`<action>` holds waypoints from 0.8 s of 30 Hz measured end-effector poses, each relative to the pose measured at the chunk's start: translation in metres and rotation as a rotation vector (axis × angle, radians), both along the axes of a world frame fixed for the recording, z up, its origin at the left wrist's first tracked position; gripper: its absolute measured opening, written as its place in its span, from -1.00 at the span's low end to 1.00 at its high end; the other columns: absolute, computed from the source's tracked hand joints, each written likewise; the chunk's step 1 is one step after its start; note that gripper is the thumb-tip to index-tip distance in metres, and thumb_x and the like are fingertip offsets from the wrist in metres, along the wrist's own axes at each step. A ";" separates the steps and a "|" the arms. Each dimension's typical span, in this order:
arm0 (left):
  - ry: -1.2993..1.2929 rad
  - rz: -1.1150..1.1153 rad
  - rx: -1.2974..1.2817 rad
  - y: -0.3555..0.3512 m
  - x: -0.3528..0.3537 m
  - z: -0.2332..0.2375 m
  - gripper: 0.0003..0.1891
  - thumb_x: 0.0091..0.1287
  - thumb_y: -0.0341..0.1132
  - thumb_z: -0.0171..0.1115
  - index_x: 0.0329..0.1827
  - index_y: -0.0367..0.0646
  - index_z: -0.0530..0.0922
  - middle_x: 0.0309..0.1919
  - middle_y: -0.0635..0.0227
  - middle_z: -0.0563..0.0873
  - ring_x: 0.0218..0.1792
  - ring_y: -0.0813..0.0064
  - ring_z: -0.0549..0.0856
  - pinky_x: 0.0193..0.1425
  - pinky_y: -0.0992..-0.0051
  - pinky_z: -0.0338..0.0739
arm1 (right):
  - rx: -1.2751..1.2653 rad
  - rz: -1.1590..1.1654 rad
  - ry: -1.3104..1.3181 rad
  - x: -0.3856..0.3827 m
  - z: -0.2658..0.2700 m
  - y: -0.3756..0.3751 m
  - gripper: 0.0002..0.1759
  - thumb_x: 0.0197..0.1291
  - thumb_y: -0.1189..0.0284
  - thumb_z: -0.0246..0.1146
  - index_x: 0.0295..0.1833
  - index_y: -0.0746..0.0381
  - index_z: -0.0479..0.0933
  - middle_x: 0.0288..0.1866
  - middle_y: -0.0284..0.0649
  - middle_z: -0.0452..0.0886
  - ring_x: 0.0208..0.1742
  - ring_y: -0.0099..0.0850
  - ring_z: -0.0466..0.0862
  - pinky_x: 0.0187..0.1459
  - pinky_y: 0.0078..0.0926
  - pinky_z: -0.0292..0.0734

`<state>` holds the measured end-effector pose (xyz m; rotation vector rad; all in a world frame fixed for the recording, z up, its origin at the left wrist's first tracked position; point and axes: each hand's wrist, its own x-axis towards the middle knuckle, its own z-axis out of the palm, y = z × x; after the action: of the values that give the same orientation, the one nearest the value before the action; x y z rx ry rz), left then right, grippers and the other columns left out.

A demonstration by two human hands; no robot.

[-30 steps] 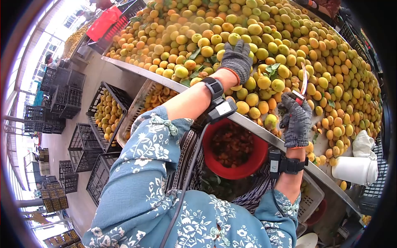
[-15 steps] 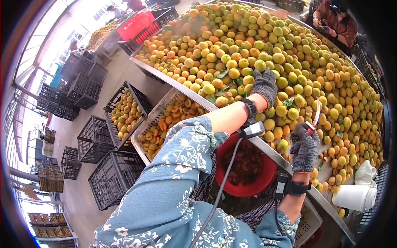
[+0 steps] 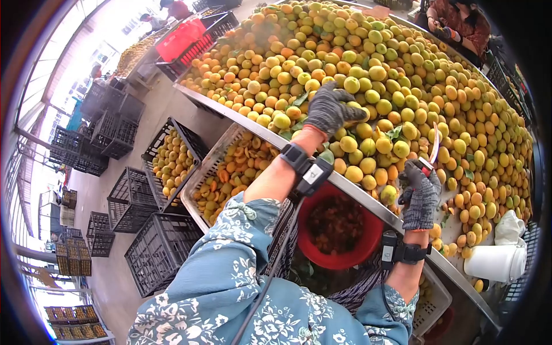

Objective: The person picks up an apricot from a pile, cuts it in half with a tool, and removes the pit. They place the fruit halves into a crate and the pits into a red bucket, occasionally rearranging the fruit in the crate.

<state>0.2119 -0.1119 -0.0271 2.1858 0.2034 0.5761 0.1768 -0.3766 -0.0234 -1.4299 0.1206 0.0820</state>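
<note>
My left hand (image 3: pixel 330 109), in a dark grey knit glove, is at the near side of a large heap of yellow-green and orange apricots (image 3: pixel 397 86). Its thumb and fingers close around a yellow apricot (image 3: pixel 361 112). My right hand (image 3: pixel 421 192), gloved too, grips a small curved knife (image 3: pixel 435 146) by its red handle, the blade pointing up above the fruit. The heap lies on a metal-edged table (image 3: pixel 368 202). Below that edge, a red bucket (image 3: pixel 307 253) with brownish pieces inside stands between my arms.
A pale crate (image 3: pixel 192 198) of cut apricots stands left of the bucket, beside a black crate (image 3: pixel 198 138) of whole ones. More black crates (image 3: pixel 155 250) stand on the floor. A white tub (image 3: pixel 494 263) sits at right. Across the table is another person (image 3: pixel 468 29).
My left hand has drawn back leftward from deeper in the heap and turned, an apricot now showing between thumb and fingers. My right hand still holds the knife in nearly the same place.
</note>
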 end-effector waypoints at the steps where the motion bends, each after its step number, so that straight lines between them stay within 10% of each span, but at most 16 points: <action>1: -0.052 -0.136 -0.325 0.003 -0.001 -0.003 -0.51 -0.29 -0.06 0.63 -0.32 -0.17 0.73 -0.15 0.24 0.56 -0.11 0.26 0.61 0.04 0.42 0.52 | 0.030 0.019 -0.012 -0.001 0.000 0.001 -0.70 0.09 0.37 0.39 -0.07 0.26 0.61 -0.46 -0.30 0.66 -0.78 -0.67 0.39 -0.76 -0.74 0.25; 2: -0.138 -0.106 -0.093 0.007 -0.005 -0.005 -0.61 -0.16 -0.17 0.61 -0.30 -0.20 0.72 -0.23 0.31 0.62 -0.19 0.40 0.63 -0.02 0.48 0.53 | 0.060 0.038 -0.023 -0.003 0.000 0.001 -0.69 0.08 0.37 0.39 -0.07 0.25 0.61 -0.46 -0.30 0.66 -0.78 -0.67 0.39 -0.76 -0.74 0.25; 4: -0.165 -0.219 -0.712 0.000 -0.025 0.006 -0.70 0.00 -0.26 0.54 -0.26 -0.24 0.70 -0.30 0.37 0.68 -0.27 0.52 0.64 -0.11 0.52 0.54 | 0.020 0.020 -0.019 -0.004 0.000 0.003 -0.70 0.08 0.38 0.39 -0.07 0.24 0.60 -0.47 -0.31 0.65 -0.78 -0.67 0.39 -0.76 -0.75 0.25; 6: -0.144 -0.171 -0.802 -0.004 -0.042 0.009 -0.74 0.14 -0.27 0.46 -0.21 -0.24 0.69 -0.32 0.40 0.70 -0.30 0.61 0.63 -0.16 0.59 0.53 | 0.018 0.038 -0.030 -0.003 -0.006 0.004 -0.71 0.08 0.38 0.39 -0.08 0.24 0.61 -0.49 -0.32 0.64 -0.78 -0.67 0.39 -0.76 -0.75 0.23; 13: 0.005 -0.398 -1.664 -0.037 -0.080 -0.014 -0.66 0.38 -0.21 0.18 0.11 -0.22 0.48 -0.02 0.11 0.62 -0.02 0.20 0.66 -0.02 0.20 0.66 | 0.008 0.247 0.087 -0.016 0.002 0.030 -0.71 0.13 0.35 0.36 -0.06 0.23 0.58 -0.55 -0.34 0.57 -0.78 -0.67 0.34 -0.76 -0.72 0.15; 16: -0.089 -0.394 -0.970 -0.046 -0.085 -0.005 -0.64 0.33 -0.28 0.24 0.12 -0.24 0.47 0.00 0.13 0.61 -0.02 0.24 0.65 0.01 0.25 0.65 | 0.016 0.333 0.115 -0.026 0.010 0.039 -0.79 0.19 0.33 0.29 -0.11 0.19 0.58 -0.56 -0.41 0.52 -0.74 -0.70 0.32 -0.71 -0.74 0.13; 24: -0.008 -0.604 -1.299 -0.031 -0.084 -0.007 -0.44 0.19 -0.34 0.37 0.24 -0.29 0.41 0.03 0.24 0.59 0.04 0.39 0.63 0.08 0.40 0.63 | -0.032 0.359 -0.018 -0.043 0.005 0.055 -0.79 0.35 0.30 0.16 -0.15 0.20 0.59 -0.52 -0.53 0.42 -0.56 -0.76 0.31 -0.54 -0.75 0.16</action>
<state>0.1281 -0.1427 -0.0342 0.8861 -0.0931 0.0236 0.1337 -0.3211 -0.0180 -1.4713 -0.1511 0.3633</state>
